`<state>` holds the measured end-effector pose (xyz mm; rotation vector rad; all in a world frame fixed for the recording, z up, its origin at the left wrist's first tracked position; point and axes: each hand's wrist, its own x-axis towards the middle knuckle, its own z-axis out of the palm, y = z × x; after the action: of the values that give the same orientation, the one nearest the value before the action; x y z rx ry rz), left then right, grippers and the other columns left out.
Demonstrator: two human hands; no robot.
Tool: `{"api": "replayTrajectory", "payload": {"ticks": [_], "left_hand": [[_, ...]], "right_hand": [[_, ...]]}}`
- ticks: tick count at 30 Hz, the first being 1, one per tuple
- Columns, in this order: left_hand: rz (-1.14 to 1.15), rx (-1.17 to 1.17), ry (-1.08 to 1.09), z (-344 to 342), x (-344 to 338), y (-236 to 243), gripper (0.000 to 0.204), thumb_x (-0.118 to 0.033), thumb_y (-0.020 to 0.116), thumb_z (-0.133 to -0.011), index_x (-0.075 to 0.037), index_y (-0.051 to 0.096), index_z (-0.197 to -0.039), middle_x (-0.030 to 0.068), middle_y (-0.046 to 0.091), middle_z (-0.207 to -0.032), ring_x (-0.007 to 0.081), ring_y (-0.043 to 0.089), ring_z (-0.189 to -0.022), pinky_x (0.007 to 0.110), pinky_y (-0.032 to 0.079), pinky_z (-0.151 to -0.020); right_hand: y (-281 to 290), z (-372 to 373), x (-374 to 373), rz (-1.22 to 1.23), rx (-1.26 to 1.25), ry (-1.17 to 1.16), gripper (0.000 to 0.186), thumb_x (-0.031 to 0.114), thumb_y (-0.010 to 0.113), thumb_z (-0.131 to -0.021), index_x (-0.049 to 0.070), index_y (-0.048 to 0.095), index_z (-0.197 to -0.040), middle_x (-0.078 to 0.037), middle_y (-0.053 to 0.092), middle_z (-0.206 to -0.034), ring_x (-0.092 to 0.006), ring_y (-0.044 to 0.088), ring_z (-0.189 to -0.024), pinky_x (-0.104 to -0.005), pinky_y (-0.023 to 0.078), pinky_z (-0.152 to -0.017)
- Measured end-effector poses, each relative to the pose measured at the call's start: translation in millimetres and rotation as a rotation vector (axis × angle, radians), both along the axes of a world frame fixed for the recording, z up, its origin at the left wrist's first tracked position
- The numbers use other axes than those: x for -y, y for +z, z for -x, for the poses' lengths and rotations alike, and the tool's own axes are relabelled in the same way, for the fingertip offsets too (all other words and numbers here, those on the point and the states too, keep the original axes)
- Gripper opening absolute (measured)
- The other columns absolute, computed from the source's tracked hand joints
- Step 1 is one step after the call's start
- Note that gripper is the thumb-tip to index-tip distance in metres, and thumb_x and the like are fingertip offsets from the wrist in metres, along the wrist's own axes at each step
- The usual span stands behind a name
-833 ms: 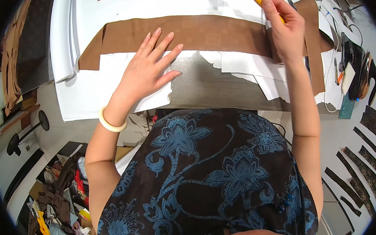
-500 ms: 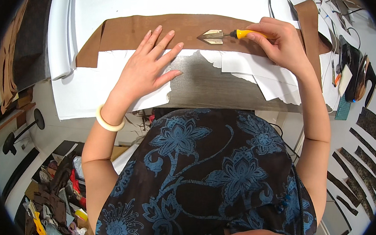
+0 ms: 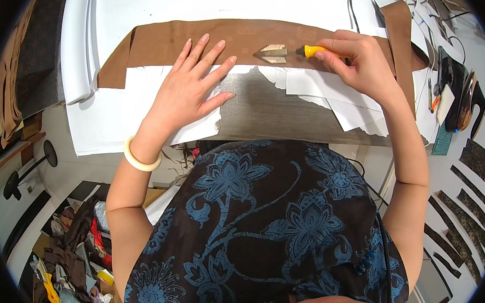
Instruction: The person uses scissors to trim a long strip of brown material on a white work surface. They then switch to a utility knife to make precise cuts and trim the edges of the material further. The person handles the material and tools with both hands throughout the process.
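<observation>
A long piece of brown cloth (image 3: 239, 32) lies across the worktable over white paper. My left hand (image 3: 192, 87) rests flat on its near edge, fingers spread, with a cream bangle (image 3: 142, 162) on the wrist. My right hand (image 3: 358, 60) grips a yellow-handled tool (image 3: 312, 50) with a pointed, iron-like metal head (image 3: 273, 54). The head points left and lies at the cloth, a short way right of my left fingertips. Whether it presses on the cloth, I cannot tell. My right fingers partly hide the handle.
Torn white paper (image 3: 340, 95) covers part of the grey tabletop (image 3: 267, 107). A white roll (image 3: 80, 56) stands left; a folded brown strip (image 3: 399, 42) and black cord (image 3: 352, 6) lie right. Fabric scraps (image 3: 72, 262) fill the floor at lower left. Dark patterned strips (image 3: 459, 231) lie lower right.
My right hand and the tool have shifted slightly toward me, and the tool's head has tilted a little. My left hand has barely moved.
</observation>
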<state>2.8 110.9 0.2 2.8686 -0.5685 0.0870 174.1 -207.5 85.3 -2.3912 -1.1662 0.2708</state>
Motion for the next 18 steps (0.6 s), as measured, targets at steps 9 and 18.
{"api": "replayTrajectory", "payload": {"ticks": [9, 18], "left_hand": [[0.014, -0.009, 0.000, -0.1, -0.2, 2.4, 0.069, -0.064, 0.060, -0.101, -0.021, 0.056, -0.156, 0.0121, 0.047, -0.166, 0.0383, 0.033, -0.159, 0.057, 0.022, -0.132], [0.016, -0.010, 0.002, 0.2, -0.2, 3.7, 0.070, -0.064, 0.062, -0.100, -0.022, 0.055, -0.156, 0.0117, 0.047, -0.166, 0.0379, 0.033, -0.159, 0.059, 0.020, -0.132]], "right_hand": [[-6.0, 0.0, -3.0, -0.010, 0.060, -0.076, 0.021, 0.023, 0.079, -0.095, 0.004, 0.084, -0.105, -0.011, 0.070, -0.076, -0.0262, 0.067, -0.062, -0.0368, 0.052, -0.059], [-9.5, 3.6, -15.9, -0.044, 0.063, -0.104, 0.023, 0.026, 0.077, -0.097, 0.005, 0.084, -0.100, -0.011, 0.067, -0.072, -0.0269, 0.065, -0.061, -0.0386, 0.050, -0.059]]}}
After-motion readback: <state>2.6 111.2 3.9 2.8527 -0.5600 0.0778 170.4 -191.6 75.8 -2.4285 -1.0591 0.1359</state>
